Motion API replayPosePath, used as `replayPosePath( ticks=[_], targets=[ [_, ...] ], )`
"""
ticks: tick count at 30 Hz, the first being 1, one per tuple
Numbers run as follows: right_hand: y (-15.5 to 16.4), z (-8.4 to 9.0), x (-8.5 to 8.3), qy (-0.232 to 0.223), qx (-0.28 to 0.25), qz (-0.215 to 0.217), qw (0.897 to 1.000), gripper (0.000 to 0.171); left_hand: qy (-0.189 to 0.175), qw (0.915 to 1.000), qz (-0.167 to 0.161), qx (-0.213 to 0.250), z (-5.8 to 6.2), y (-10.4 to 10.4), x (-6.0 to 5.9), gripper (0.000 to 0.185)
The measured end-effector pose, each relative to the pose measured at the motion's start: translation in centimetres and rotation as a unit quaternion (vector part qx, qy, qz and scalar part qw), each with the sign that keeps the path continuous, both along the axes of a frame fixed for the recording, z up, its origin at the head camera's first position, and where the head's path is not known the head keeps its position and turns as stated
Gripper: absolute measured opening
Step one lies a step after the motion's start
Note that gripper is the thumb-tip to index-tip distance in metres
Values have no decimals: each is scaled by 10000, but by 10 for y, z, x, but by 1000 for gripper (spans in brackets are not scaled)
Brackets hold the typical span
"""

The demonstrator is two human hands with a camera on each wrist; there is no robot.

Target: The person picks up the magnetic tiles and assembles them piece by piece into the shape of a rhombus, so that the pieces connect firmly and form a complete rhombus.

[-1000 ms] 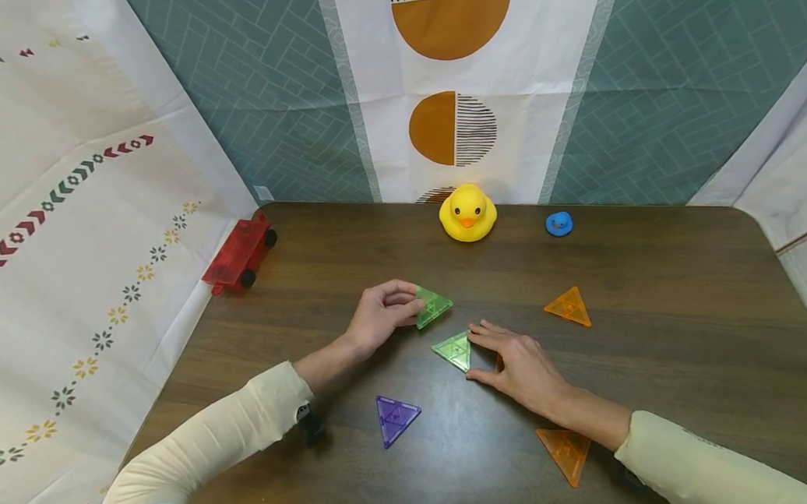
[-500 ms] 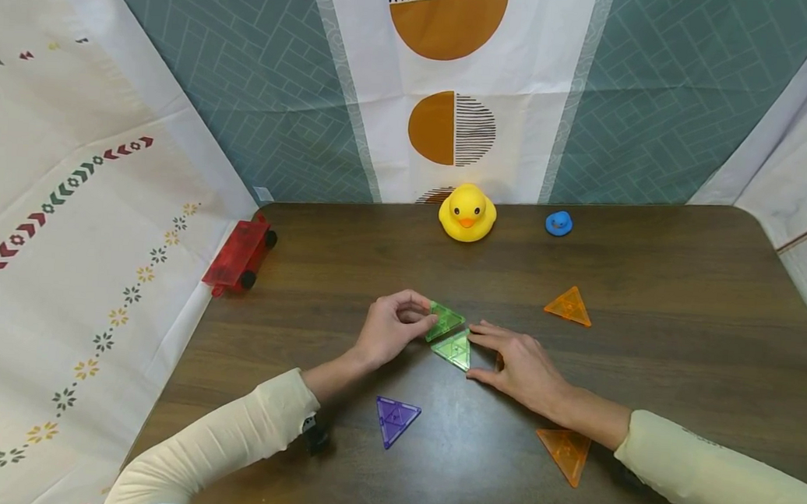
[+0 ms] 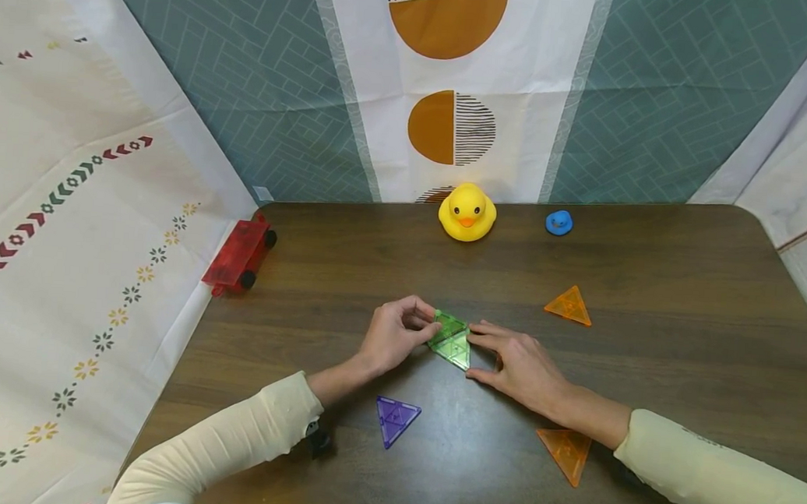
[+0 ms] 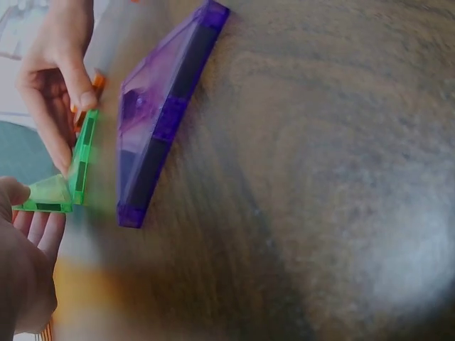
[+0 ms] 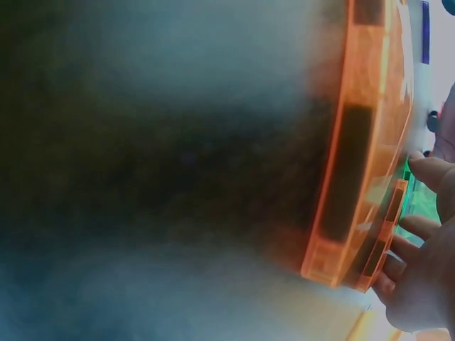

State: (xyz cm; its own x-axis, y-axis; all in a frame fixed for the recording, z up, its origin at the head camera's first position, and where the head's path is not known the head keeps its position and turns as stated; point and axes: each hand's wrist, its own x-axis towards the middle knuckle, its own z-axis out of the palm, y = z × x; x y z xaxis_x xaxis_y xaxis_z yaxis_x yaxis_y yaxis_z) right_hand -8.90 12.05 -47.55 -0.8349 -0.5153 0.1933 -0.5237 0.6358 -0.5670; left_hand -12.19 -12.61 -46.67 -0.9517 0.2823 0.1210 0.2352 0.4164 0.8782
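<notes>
As pinched, green tile (image 3: 448, 325) beside right hand (image 3: 523, 366)

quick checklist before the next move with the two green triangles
1. Left hand pinches the far green tile: ok.
2. Right hand rests flat by the near green tile, fingers straight: ok.
3. The two green tiles meet along one edge: ok in the head view.
4. Edges lined up flush: cannot tell.
5. Purple tile lies apart from the hands: ok.
6. Orange tile near the right forearm, could be nudged: not ok.
</notes>
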Motion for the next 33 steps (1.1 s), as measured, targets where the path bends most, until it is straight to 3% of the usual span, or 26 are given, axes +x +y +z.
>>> replayPosePath(
  ticks=[23,33],
  targets=[
    [1,0,-1,-87,5,43,10000,57,630,9967,-434,-275,0,4,3,13],
    [1,-1,0,118,70,11,9999,56,827,9936,-677,-355,-4,2,2,16]
  ],
)
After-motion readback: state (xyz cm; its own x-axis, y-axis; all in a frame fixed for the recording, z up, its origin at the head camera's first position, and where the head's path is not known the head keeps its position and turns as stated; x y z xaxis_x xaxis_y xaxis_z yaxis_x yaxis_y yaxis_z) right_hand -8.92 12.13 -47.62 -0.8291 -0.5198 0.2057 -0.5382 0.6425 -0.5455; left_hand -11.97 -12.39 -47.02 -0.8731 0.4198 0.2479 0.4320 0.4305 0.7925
